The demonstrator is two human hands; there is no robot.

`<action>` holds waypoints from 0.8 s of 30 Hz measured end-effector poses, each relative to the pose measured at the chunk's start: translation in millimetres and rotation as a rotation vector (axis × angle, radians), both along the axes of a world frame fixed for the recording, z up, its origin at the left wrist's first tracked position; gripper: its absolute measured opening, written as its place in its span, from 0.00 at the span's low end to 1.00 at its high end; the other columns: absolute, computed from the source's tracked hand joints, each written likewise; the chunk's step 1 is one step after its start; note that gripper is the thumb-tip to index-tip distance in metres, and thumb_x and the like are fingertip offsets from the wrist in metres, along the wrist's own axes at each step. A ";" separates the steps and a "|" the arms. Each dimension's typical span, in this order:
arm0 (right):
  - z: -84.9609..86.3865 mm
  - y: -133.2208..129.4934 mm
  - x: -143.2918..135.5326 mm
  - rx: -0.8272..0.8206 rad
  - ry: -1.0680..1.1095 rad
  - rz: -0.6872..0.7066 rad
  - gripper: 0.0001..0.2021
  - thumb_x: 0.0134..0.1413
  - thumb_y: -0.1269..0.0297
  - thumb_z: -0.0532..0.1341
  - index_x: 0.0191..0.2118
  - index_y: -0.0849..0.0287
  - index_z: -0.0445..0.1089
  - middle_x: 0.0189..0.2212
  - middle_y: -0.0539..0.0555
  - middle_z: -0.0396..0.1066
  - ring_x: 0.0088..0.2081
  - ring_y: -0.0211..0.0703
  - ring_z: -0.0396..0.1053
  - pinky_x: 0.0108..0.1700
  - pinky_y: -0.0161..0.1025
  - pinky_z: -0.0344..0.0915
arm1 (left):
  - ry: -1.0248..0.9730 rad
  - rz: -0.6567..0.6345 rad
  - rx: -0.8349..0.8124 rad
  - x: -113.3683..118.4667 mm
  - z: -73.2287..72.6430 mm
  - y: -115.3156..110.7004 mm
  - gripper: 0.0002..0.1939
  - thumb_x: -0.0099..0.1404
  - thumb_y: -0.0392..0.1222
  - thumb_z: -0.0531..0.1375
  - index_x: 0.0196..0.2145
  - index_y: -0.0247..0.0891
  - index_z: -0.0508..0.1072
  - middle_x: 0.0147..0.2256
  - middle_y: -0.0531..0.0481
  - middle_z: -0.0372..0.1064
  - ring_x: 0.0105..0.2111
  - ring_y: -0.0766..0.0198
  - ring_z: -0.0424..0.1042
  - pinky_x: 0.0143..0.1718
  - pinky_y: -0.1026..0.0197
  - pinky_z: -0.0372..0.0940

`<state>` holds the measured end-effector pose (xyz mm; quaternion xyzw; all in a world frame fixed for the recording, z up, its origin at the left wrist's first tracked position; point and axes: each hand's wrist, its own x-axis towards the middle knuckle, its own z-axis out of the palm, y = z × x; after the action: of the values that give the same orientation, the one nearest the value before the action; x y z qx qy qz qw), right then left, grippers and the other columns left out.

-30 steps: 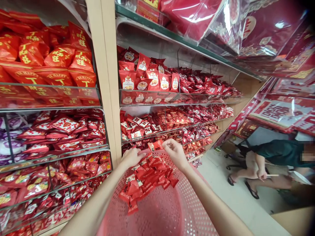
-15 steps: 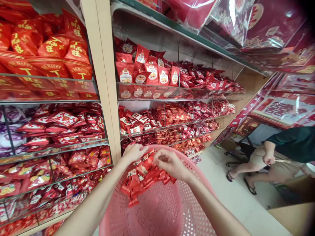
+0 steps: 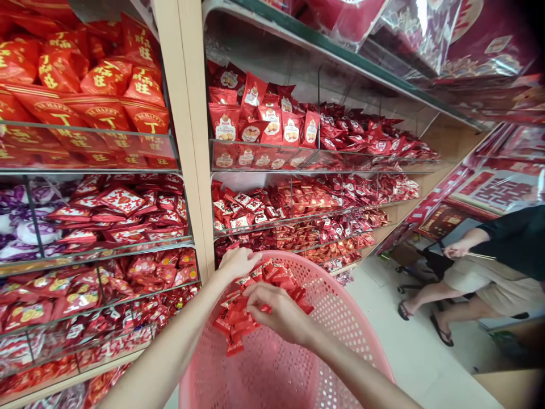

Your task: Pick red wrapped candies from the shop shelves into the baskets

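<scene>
The left hand (image 3: 239, 263) and right hand (image 3: 276, 309) are bare, with slim fingers (image 3: 258, 292) and narrow wrists (image 3: 313, 334). The left forearm (image 3: 174, 335) and right forearm (image 3: 357, 366) are bare too, slender and smooth in outline, each widening gently away from the wrist. The nails are too small to make out.

Right hand (image 3: 276, 309), fingers curled, over red packets (image 3: 235, 324) in a pink basket (image 3: 355, 335); left hand (image 3: 235, 262) at its rim; stocked shelves (image 3: 323, 36) beyond both.
</scene>
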<state>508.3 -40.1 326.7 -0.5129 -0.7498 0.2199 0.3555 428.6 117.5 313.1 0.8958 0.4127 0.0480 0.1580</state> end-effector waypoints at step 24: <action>-52.8 6.2 -14.6 0.427 -0.851 -0.099 0.10 0.54 0.59 0.57 0.35 0.60 0.62 0.43 0.55 0.64 0.45 0.46 0.59 0.49 0.48 0.55 | -0.005 -0.018 0.031 4.5 4.0 -5.4 0.35 0.58 0.66 0.36 0.29 0.41 0.74 0.32 0.44 0.74 0.36 0.51 0.72 0.33 0.57 0.62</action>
<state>493.6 -33.9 273.9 -0.5080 -0.8318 -0.1857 0.1243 433.1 112.1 317.1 0.9018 0.4033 0.0552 0.1453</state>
